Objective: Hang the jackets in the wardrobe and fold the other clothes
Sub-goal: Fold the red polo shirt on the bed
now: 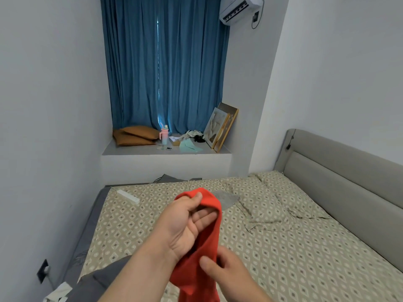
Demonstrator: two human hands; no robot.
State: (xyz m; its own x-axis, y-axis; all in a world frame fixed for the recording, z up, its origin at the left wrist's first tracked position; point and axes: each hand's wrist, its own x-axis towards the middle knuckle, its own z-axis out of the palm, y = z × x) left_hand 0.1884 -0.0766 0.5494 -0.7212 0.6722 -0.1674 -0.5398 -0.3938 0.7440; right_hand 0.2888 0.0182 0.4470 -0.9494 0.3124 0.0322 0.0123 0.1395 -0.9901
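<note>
The red cloth (210,240) hangs over the bed (283,258). The left grip (185,225) pinches its top edge — the right grip (226,273) clamps it lower down. Best to find two corners, shake it flat, then lay it on the bed to fold.

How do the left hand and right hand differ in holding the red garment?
The left hand is higher, at the top fold of the red garment; the right hand is lower, near its middle. The left hand shows its palm, thumb pinching the cloth; the right hand shows its back, fingers curled on the cloth. Both hold the garment above the bed.
</note>
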